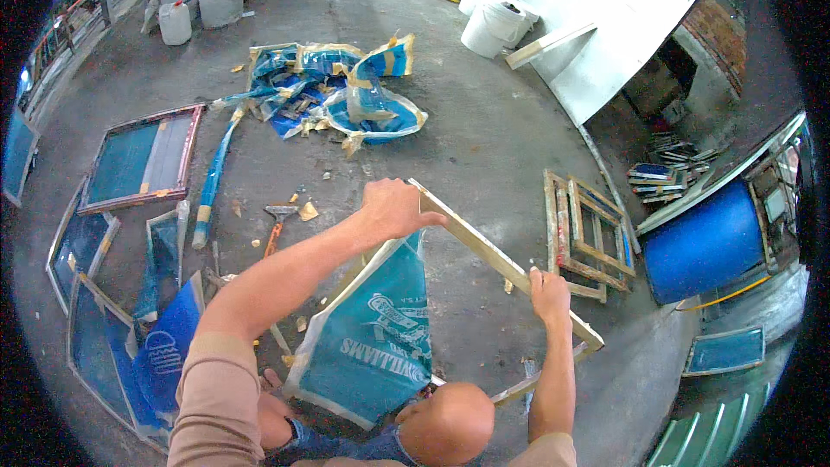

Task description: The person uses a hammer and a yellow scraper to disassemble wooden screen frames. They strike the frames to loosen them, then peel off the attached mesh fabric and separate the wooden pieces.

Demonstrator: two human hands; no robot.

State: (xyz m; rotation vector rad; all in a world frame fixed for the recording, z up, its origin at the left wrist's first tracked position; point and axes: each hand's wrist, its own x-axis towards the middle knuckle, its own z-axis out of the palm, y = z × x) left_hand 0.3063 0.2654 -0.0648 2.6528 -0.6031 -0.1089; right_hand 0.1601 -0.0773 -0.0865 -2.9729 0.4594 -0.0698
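Both hands on one wooden frame [474, 238], just right of my landmark, the orange-handled scraper [276, 232] lying on the concrete floor [493, 134].

Left hand [393, 209]: closed over the frame's far corner, thumb laid out along the rail. Fingertips hidden behind the wood; can't tell whether it pinches mesh too.

Right hand [551, 296]: closed around the long rail on the right, thumb on top, nearer the person than the scraper.

Frame itself: pale, worn wood, tilted, raised above the floor at its far side. Teal mesh sheet [372, 329] with white print hangs loose across its left part, pale strip along one edge; floor shows through the right part.

Around the scraper: torn blue mesh heap [298, 91] beyond it, framed screen [130, 164] to its left, stacked bare frames [575, 216] well to its right, blue drum [705, 242] farther right.
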